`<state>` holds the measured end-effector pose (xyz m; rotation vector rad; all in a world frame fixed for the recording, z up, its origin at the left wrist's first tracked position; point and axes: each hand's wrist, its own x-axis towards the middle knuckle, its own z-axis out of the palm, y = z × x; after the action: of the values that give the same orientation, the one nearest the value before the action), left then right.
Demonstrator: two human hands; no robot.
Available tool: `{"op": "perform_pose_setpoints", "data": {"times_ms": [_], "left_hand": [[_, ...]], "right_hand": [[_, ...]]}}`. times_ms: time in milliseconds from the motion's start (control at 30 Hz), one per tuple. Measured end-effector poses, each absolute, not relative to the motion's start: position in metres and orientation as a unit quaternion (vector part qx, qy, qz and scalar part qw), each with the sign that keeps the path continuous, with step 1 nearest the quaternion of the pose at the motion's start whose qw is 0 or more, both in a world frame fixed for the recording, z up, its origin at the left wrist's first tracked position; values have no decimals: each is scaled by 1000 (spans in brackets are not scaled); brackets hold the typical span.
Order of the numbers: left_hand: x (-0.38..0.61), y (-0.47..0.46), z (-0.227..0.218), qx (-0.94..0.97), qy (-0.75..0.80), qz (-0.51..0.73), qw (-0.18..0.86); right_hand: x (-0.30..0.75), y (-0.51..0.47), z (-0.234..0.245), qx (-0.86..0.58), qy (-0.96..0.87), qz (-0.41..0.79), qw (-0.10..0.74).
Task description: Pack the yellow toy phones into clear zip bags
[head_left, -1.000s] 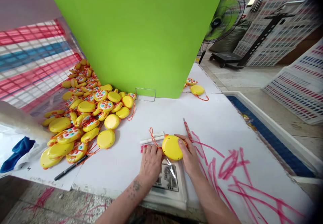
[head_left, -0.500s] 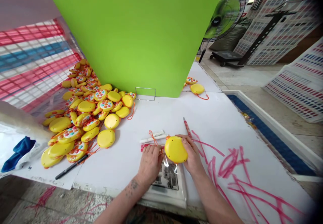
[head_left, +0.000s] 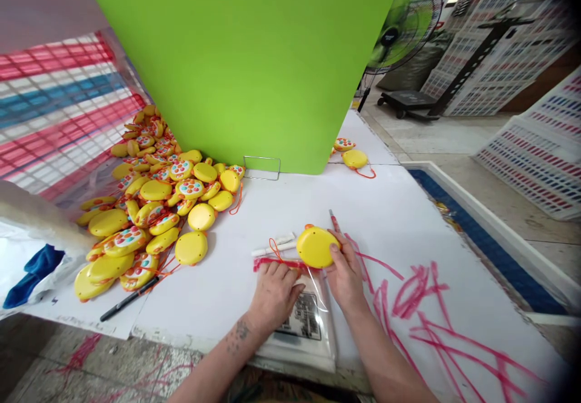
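Note:
My right hand (head_left: 346,271) grips a round yellow plastic toy (head_left: 316,247) by its right edge, smooth back with small screw holes facing up. An orange cord loop (head_left: 275,248) lies to its left. The toy is over the upper edge of a stack of clear zip bags (head_left: 299,345) with black print and a pink strip. My left hand (head_left: 275,294) is closed over the top bag's mouth, fingers bent on the pink strip. Clear film stands raised between the left hand and the toy. What lies under the left fingers is partly hidden.
A pile of similar yellow toys (head_left: 154,209) with coloured buttons covers the table's left. A green board (head_left: 245,70) stands ahead. White pens (head_left: 275,245), a red-patterned pen (head_left: 334,221) and a black marker (head_left: 129,299) lie about. Pink strips (head_left: 413,294) are scattered at right; two toys (head_left: 354,159) sit behind.
The toy has moved slightly up and turned in my right hand. My left hand has come away from the toy's side, lower, at the bag's mouth, where more film shows.

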<state>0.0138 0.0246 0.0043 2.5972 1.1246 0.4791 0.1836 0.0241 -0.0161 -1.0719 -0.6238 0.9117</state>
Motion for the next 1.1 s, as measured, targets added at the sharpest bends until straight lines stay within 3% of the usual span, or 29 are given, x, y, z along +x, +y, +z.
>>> {"op": "perform_pose_setpoints", "data": {"times_ms": [100,300,700,1100], "left_hand": [[15,25,1,895,392,172,126],[15,25,0,901,378,180,117],[14,24,-2,892,372,238,102],[10,23,-2,848,397,335,104]], "right_hand": [[191,27,-11,-411,-178,455,770],[192,30,-11,-402,-177,482,758],[177,22,-15,-576,-437,404,561],[176,19,-9,-569,-547,386,477]]}}
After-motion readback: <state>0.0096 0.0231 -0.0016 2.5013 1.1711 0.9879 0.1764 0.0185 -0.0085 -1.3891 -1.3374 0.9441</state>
